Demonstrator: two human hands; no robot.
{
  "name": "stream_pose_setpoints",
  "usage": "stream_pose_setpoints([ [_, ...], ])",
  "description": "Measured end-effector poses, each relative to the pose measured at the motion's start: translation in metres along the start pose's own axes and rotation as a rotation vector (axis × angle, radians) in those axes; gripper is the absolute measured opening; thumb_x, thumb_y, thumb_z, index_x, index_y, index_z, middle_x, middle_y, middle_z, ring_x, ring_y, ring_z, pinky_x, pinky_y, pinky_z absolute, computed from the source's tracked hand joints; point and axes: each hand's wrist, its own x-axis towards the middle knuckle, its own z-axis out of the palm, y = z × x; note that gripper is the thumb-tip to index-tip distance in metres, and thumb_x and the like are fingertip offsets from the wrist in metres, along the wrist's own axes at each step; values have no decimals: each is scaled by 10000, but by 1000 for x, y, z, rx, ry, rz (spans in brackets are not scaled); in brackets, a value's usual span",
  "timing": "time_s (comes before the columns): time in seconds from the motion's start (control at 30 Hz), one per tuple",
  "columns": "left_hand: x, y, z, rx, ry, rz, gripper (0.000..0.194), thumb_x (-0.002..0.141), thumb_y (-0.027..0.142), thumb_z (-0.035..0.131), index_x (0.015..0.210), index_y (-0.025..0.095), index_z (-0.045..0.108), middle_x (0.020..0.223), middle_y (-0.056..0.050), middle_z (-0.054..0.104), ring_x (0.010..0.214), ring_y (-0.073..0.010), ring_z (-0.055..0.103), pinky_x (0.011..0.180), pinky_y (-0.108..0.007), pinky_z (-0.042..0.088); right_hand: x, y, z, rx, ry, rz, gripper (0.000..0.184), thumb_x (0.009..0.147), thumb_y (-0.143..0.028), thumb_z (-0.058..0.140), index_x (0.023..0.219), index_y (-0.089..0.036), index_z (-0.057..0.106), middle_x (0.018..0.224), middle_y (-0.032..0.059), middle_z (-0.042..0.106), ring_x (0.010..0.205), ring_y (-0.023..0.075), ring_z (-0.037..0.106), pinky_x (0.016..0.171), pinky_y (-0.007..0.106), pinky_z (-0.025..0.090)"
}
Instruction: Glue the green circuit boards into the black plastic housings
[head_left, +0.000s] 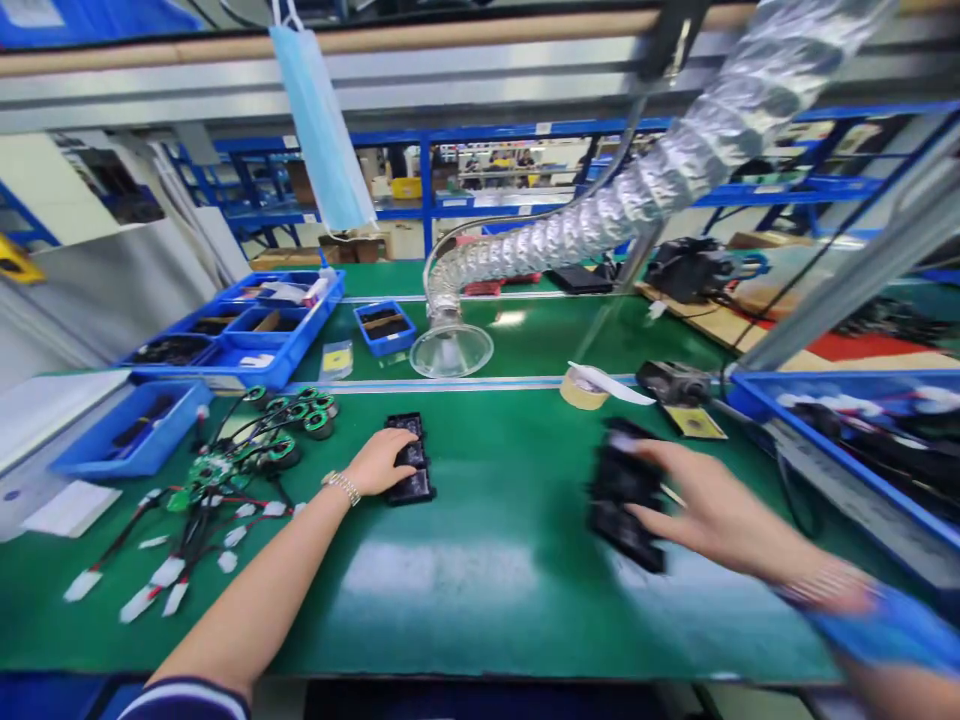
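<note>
Two black parts: left hand curled on one, right hand spread over another.

Left hand palm-down; right hand spread, blurred.

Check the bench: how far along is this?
Looks done: the green boards with leads attached lie in a heap. In hand: left hand on one black moulded part, right hand on another, blurred. Remaining: the blue tray at right holds more parts, hard to identify.
</note>
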Motion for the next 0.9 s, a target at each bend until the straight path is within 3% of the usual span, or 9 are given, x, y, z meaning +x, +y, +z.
stream_pose_setpoints([
  [0.1, 11, -3, -5, 17, 26, -60, 408, 751, 240, 604, 1136, 151, 504, 1212, -119, 529, 1155, -250, 452, 996, -400, 349, 89, -62, 47, 61, -164, -380, 479, 630, -278, 587, 1090, -172, 506, 1107, 107, 579, 1031, 264, 524, 935, 384, 351],
  [0.17, 10, 0, -6, 41, 43, -107, 436, 765, 292, 594, 1168, 168, 485, 1294, -112, 460, 1242, -269, 349, 1027, -437, 297, 134, -97, 76, 48, -218, -499, 490, 610, -234, 584, 1088, -165, 503, 1121, 107, 573, 1062, 261, 505, 960, 393, 312],
  [0.23, 1, 2, -10, 67, 52, -150, 466, 777, 367, 578, 1197, 199, 466, 1367, -91, 377, 1295, -279, 254, 1052, -473, 235, 161, -119, 95, 49, -241, -559, 490, 595, -211, 585, 1077, -163, 512, 1117, 118, 573, 1067, 270, 501, 954, 406, 311],
  [0.33, -34, -10, -32, 145, 84, -170, 441, 789, 352, 568, 1202, 238, 463, 1387, -57, 352, 1310, -263, 216, 1076, -477, 170, 174, -125, 104, 59, -269, -614, 500, 603, -234, 590, 1094, -174, 519, 1146, 132, 559, 1080, 285, 496, 935, 426, 334],
  [0.4, -68, -28, -58, 224, 143, -267, 400, 793, 311, 565, 1177, 227, 488, 1351, -62, 399, 1285, -253, 271, 1075, -442, 195, 170, -115, 99, 58, -274, -639, 537, 635, -299, 595, 1151, -189, 500, 1219, 130, 517, 1140, 293, 455, 956, 449, 324],
  [0.47, -99, -52, -87, 263, 217, -520, 358, 813, 305, 534, 1153, 194, 510, 1284, -75, 471, 1221, -228, 373, 1048, -368, 270, 157, -100, 91, 62, -274, -660, 563, 680, -391, 578, 1205, -214, 475, 1272, 115, 481, 1192, 289, 412, 983, 463, 310],
  [0.57, -118, -84, -115, 266, 262, -686, 329, 862, 288, 440, 1135, 121, 517, 1177, -134, 544, 1117, -251, 475, 971, -380, 355, 129, -81, 82, 104, -292, -665, 541, 732, -484, 521, 1230, -280, 466, 1261, 80, 502, 1183, 267, 436, 985, 439, 353],
  [0.7, -85, -102, -115, 207, 198, -680, 267, 848, 293, 493, 1071, 165, 563, 1097, -89, 602, 1046, -215, 529, 923, -317, 389, 82, -76, 84, 191, -273, -603, 514, 771, -514, 459, 1259, -357, 426, 1267, 42, 500, 1165, 254, 463, 970, 420, 408],
  [0.9, -32, -102, -106, 148, 141, -716, 244, 864, 345, 501, 943, 130, 585, 968, -66, 614, 898, -183, 579, 832, -396, 451, 9, -58, 110, 277, -125, -439, 513, 793, -482, 428, 1295, -469, 325, 1291, -32, 473, 1153, 248, 477, 914, 405, 478],
])
